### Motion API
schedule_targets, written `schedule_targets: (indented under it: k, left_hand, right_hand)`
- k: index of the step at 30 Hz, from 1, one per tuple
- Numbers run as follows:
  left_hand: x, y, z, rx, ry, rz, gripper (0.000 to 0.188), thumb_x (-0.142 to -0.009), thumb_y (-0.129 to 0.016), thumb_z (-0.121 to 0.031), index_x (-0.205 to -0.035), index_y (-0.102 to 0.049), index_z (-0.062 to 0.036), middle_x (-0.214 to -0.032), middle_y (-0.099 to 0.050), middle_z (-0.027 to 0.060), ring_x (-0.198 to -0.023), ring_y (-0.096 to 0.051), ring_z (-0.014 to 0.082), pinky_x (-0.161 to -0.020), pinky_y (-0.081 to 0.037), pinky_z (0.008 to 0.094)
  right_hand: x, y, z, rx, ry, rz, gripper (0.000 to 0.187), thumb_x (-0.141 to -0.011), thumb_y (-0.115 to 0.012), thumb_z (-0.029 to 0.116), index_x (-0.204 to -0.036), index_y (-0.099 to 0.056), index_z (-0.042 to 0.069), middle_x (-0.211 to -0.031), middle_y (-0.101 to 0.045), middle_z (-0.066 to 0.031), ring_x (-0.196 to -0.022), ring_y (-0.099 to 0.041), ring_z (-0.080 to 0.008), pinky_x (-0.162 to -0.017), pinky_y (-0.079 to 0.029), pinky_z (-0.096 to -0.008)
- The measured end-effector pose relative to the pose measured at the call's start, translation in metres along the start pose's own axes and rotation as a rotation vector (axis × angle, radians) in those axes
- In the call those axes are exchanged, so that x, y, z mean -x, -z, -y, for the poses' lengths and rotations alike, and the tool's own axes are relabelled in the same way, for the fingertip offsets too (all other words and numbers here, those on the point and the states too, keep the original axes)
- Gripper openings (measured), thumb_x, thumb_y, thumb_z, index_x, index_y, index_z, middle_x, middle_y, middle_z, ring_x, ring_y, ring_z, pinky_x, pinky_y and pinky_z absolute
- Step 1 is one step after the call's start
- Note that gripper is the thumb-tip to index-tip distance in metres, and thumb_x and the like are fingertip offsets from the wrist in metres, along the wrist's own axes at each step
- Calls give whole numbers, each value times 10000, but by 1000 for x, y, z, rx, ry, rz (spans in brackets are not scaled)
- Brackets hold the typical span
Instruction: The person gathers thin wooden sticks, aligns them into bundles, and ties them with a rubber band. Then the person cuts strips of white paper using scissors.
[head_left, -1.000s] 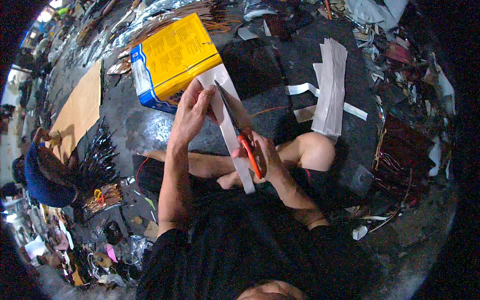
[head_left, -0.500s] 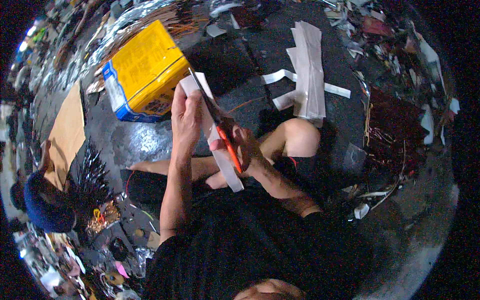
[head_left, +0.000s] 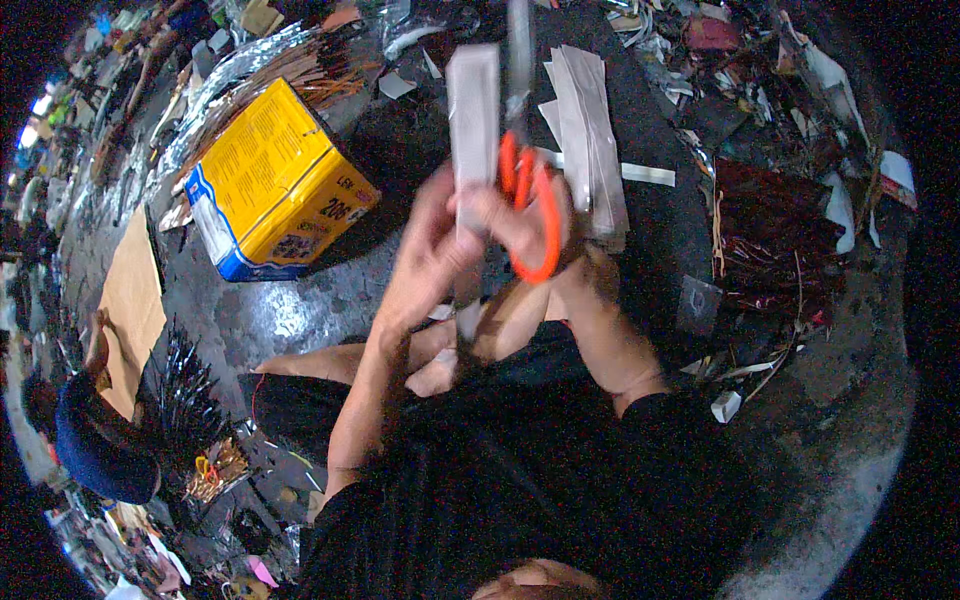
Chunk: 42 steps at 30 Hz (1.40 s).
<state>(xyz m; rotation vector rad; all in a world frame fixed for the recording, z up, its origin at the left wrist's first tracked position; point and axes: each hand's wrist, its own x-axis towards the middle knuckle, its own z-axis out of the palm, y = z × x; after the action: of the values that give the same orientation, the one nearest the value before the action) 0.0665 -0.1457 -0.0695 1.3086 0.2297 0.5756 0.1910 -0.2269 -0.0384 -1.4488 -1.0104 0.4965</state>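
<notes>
My left hand (head_left: 430, 240) is closed around a flat pale grey-white strip (head_left: 474, 115). The strip stands up from my fingers, and its narrow tail hangs below them towards my crossed legs. Beside it, my right hand (head_left: 525, 220) holds scissors (head_left: 545, 240) by their orange handles. The blades point away from me and are smeared by motion, so whether they are apart is unclear. Right fingertips also meet the strip next to my left hand. On the floor beyond my right hand lies a pile of similar long strips (head_left: 588, 130), with a white strip (head_left: 648, 173) sticking out sideways.
A yellow and blue box-shaped tin (head_left: 265, 170) stands at the left. Further left, a co-worker's blue cap (head_left: 95, 440) shows near a brown cardboard sheet (head_left: 138, 300). Scraps surround the floor area. Dark reddish sheets (head_left: 770, 240) lie at the right.
Both hands have moved right and away from me. The scissors have swung upright, off the strip they lay along. The strip now stands straighter.
</notes>
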Motion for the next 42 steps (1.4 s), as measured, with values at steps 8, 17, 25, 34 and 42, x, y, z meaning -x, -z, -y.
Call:
schedule_targets:
  k: [8,17,25,34,42]
  left_hand:
    - [-43,1,77,73,246,149,258,-877,-535,-99,-1103,-490,18,-796,-615,71,-703,-568,132,-669,-476,280]
    - [-58,71,176,-603,142,-243,380,-859,-584,-213,-1161,-494,0,-970,-593,79,-843,-539,118,-703,-447,261]
    - [-9,35,195,-285,218,-166,260,-885,-531,-143,-1106,-545,-7,-958,-594,51,-847,-530,119,-764,-419,253]
    - [18,61,184,-333,228,-177,220,-883,-527,-134,-1067,-574,-24,-924,-612,54,-873,-541,126,-797,-422,270]
    - [-28,6,81,-76,265,78,400,-901,-509,-323,-1132,-538,3,-1012,-597,53,-913,-529,137,-800,-421,262]
  right_hand:
    - [-160,104,-78,215,232,-510,336,-779,-666,364,-841,-524,66,-582,-505,-33,-422,-478,-128,-373,-379,-279]
    - [6,211,-183,502,-269,-635,219,-771,-654,247,-852,-567,63,-683,-581,-7,-536,-500,-113,-489,-410,-281]
    - [95,189,-223,1008,-343,-612,418,-804,-578,302,-1138,-482,70,-984,-596,-202,-906,-569,-394,-781,-451,-461]
    - [62,183,-187,991,-594,-695,344,-802,-580,329,-1041,-548,83,-989,-596,-209,-880,-592,-363,-744,-475,-410]
    - [-8,134,-82,-321,-194,-712,406,-722,-689,198,-1061,-497,79,-909,-529,-32,-703,-513,-136,-531,-429,-257]
